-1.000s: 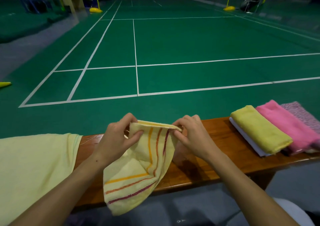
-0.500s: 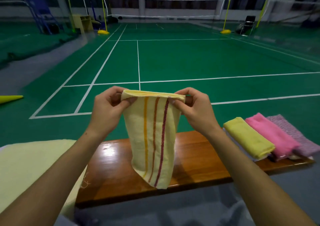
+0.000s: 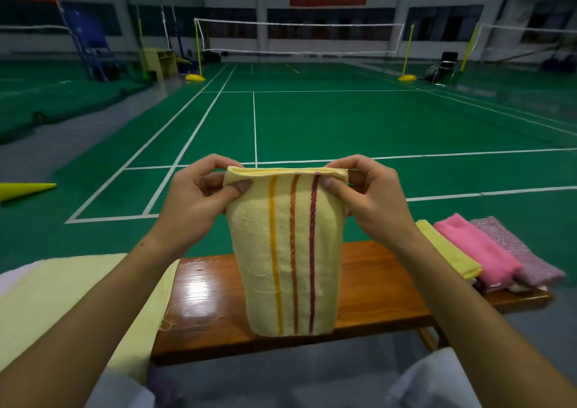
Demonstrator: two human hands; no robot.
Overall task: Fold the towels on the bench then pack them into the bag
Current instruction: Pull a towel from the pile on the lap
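The wooden bench (image 3: 374,286) runs across the lower half of the view, with a pale yellow cloth (image 3: 62,298) spread over its end at eight o'clock. At four o'clock three folded towels lie side by side, touching: a yellow towel (image 3: 446,251), a pink towel (image 3: 477,251) and a mauve speckled towel (image 3: 515,248).

At the centre hangs the striped towel (image 3: 287,251), doubled over, its three stripes running straight down and its lower fold hanging in front of the bench's near edge. A second ago it drooped crumpled and skewed low over the bench; since then it has been raised and pulled taut, so the layers now hang square. That suggests the fold is aligned and ready to be laid down and halved again.

The left hand (image 3: 199,201) pinches the top corner at ten o'clock of the towel, the right hand (image 3: 365,201) the corner at two o'clock, thumbs on the near face.

No bag is in view.
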